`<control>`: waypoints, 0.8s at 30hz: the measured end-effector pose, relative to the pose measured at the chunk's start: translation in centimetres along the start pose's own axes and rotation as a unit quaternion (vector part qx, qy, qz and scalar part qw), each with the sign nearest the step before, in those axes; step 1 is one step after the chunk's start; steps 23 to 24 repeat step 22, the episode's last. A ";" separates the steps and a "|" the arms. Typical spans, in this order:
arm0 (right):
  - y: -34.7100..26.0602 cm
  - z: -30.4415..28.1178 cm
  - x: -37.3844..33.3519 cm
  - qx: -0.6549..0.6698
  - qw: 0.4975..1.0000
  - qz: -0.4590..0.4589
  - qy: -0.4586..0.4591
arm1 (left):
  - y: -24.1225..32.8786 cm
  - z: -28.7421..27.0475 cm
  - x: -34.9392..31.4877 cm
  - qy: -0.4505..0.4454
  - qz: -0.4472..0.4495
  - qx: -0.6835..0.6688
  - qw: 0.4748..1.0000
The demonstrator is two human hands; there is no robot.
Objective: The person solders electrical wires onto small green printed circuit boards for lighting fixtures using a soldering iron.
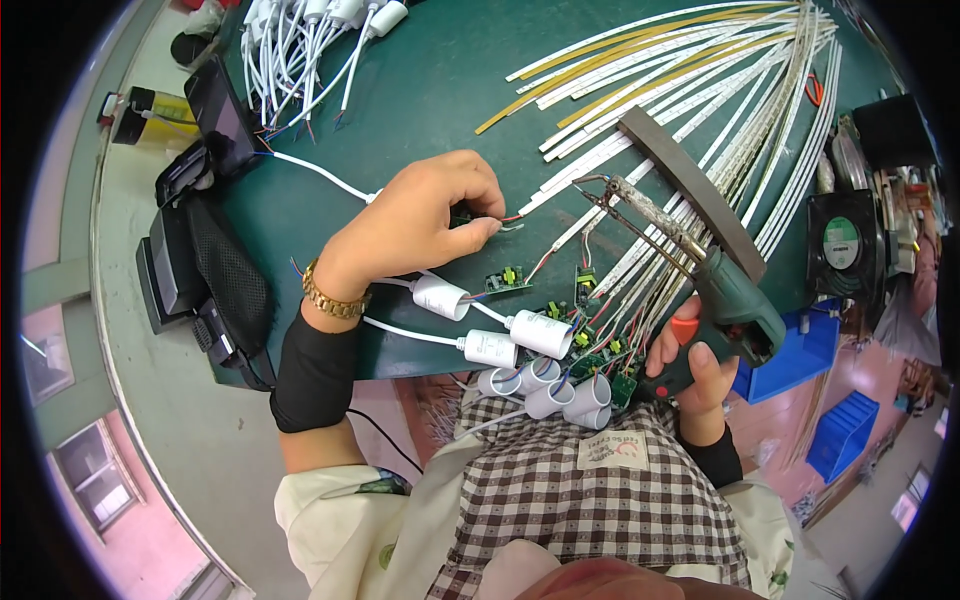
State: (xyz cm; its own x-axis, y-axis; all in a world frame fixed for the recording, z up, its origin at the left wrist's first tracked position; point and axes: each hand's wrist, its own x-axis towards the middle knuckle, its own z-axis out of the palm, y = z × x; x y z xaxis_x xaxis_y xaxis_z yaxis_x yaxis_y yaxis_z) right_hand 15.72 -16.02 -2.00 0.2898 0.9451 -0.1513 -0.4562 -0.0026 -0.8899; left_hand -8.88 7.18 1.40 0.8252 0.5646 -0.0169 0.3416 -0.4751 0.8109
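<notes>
My left hand (pixel 435 212) bends over the green table with thumb and fingers pinched on a small green circuit board (pixel 461 214), mostly hidden by the fingers. A white cable (pixel 318 173) runs up to that hand from the left. At the fingertips, short thin wires (pixel 511 219) reach toward the end of a white LED strip (pixel 572 178). My right hand (pixel 692 362) is wrapped around the grip of a dark green soldering gun (pixel 738 300). Its thin tip points left, near the strips. Nearer me lie white cylindrical housings (pixel 491 348) and another circuit board (pixel 508 279) with wires.
A dark bar (pixel 690 188) lies across the fanned-out strips. More white cabled housings (pixel 340 12) are bunched at the far left. A black phone-like device (pixel 220 105) and black bag (pixel 230 275) line the left edge. A fan (pixel 842 243) and blue bins (pixel 845 434) are at right.
</notes>
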 end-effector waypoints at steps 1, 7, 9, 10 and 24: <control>0.0 0.0 0.0 0.000 1.000 0.000 0.000 | -0.2 -0.1 0.0 -0.006 0.056 0.052 0.997; -0.1 -0.2 0.1 0.002 1.000 0.001 -0.020 | -0.1 -0.7 0.1 -0.016 -0.050 0.018 0.998; 0.0 -0.4 0.0 0.010 1.000 0.007 -0.019 | -0.1 -0.6 0.0 -0.008 -0.064 -0.018 0.998; 0.0 -0.3 0.0 0.011 1.000 0.006 -0.019 | -0.1 -0.6 0.0 0.001 -0.079 -0.054 0.995; -0.2 -0.6 0.1 0.024 0.999 0.010 -0.030 | -0.5 0.5 0.0 0.030 -0.063 -0.027 0.997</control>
